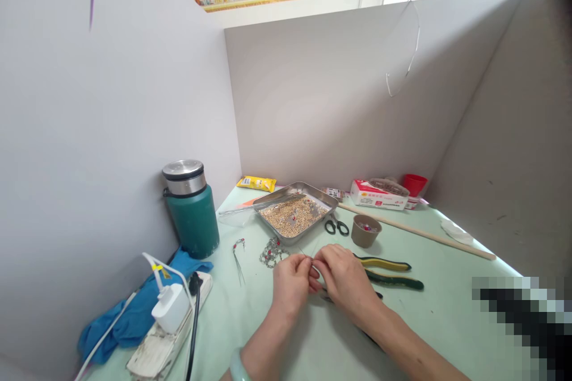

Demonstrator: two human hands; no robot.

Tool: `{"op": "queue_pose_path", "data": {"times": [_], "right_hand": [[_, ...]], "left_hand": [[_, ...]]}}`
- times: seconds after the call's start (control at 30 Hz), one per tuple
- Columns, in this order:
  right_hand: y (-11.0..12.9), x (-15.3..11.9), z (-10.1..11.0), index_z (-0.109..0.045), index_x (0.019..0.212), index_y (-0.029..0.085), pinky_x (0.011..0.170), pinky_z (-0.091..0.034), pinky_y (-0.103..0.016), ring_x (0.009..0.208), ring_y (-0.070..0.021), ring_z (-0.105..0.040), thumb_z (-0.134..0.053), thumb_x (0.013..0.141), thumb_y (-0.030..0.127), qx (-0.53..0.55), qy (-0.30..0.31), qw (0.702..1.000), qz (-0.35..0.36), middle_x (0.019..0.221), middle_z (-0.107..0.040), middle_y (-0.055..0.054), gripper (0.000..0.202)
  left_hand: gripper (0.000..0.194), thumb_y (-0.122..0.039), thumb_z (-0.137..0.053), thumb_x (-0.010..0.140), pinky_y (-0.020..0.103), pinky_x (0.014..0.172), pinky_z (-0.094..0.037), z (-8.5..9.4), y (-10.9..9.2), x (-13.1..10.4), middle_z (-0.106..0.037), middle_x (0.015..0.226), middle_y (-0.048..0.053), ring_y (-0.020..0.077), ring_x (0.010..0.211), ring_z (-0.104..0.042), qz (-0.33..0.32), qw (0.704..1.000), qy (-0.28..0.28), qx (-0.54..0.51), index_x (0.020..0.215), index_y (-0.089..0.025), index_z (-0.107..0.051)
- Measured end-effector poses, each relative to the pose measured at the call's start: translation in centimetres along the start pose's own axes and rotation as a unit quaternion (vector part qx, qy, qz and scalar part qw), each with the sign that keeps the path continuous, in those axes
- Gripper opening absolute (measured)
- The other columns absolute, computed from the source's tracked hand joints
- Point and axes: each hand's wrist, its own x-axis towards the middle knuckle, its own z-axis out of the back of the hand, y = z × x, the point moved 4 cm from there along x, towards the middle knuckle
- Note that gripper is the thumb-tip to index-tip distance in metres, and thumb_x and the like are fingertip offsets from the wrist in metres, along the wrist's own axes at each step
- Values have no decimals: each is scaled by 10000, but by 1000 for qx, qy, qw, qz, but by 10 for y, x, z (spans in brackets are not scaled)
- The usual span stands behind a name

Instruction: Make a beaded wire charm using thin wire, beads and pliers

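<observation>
My left hand [290, 283] and my right hand [343, 277] meet over the green tabletop, fingertips pinched together. Between them they hold a thin wire [302, 252], whose fine ends poke up above the fingers; any bead on it is too small to make out. Just beyond my left hand lies a heap of wire chain with red beads [271, 252]. Further left is a short beaded wire strand [239, 259]. Pliers with yellow and green handles [391, 264] stick out beyond my right hand, which hides their jaws. Another dark-handled tool lies partly under that hand.
A metal tray [291, 240] of gold beads stands behind my hands, with scissors [336, 226] and a brown cup [365, 235] beside it. A wooden stick [420, 230] crosses the back right. At left are a green flask [193, 220] and a power strip [154, 348].
</observation>
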Motion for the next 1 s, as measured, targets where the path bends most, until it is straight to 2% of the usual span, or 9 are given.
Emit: {"op": "queue_pose_path", "data": {"times": [0.13, 0.27, 0.33, 0.43, 0.6, 0.73, 0.87, 0.93, 1.0], "right_hand": [[-16, 4, 9, -542, 691, 199, 591, -367, -261, 648, -153, -509, -440, 825, 372, 170, 45, 980, -99, 678, -576, -6, 242], [-20, 4, 15, -601, 794, 201, 648, -408, -245, 718, -146, -547, -525, 768, 396, 355, 133, 912, -155, 744, -615, 7, 210], [-17, 3, 14, -609, 792, 195, 669, -410, -244, 696, -139, -551, -509, 781, 365, 412, 160, 883, -161, 662, -603, 18, 197], [-13, 1, 10, -604, 775, 188, 639, -408, -246, 587, -124, -528, -508, 778, 331, 453, 171, 856, -179, 549, -558, 38, 173], [-18, -2, 4, -595, 726, 173, 573, -384, -232, 563, -111, -514, -539, 757, 336, 462, 159, 847, -209, 631, -583, 14, 176], [-20, -2, 0, -595, 733, 170, 580, -378, -241, 553, -113, -519, -526, 768, 375, 471, 162, 843, -205, 595, -569, 19, 219], [-17, -3, -1, -567, 739, 184, 551, -368, -238, 498, -104, -518, -557, 740, 307, 489, 163, 835, -194, 568, -549, 41, 124], [-14, -3, -2, -547, 732, 185, 530, -360, -236, 465, -95, -508, -556, 737, 289, 513, 158, 822, -191, 567, -531, 49, 104], [-11, -3, -2, -525, 723, 180, 508, -350, -234, 437, -92, -498, -557, 738, 289, 545, 159, 802, -186, 550, -505, 53, 114]], "left_hand": [[278, -402, -579, 691, 225, 414, -413, 1, -8, -1, -563, 572, 4, 94, 401, -514, 17, 995, 70, -67, 695, -124, -575], [320, -434, -596, 682, 199, 380, -370, -5, -10, -8, -570, 582, 8, 74, 374, -482, 47, 987, 136, -75, 720, -117, -573], [346, -458, -580, 690, 199, 379, -366, -10, -9, -11, -576, 572, 19, 74, 364, -476, 67, 982, 166, -68, 677, -113, -561], [395, -499, -544, 707, 213, 409, -389, -14, -8, -14, -613, 630, 56, 88, 396, -508, 85, 973, 194, -88, 686, -105, -565], [512, -576, -483, 712, 255, 462, -433, -13, -9, -15, -640, 729, 100, 131, 475, -569, 106, 966, 217, -96, 826, -89, -594], [357, -455, -585, 678, 203, 407, -381, -12, -10, -14, -612, 610, 37, 73, 383, -484, 53, 979, 197, -21, 713, -100, -595], [272, -360, -530, 715, 182, 358, -318, -12, -9, -13, -516, 431, -18, 53, 311, -390, 28, 985, 160, 52, 597, -119, -571], [248, -343, -522, 714, 184, 350, -313, -12, -9, -12, -535, 446, -14, 55, 302, -391, 23, 986, 155, 50, 612, -122, -570], [243, -347, -530, 710, 189, 356, -322, -13, -8, -13, -579, 498, 6, 61, 307, -416, 29, 983, 179, 16, 657, -115, -580]]}}
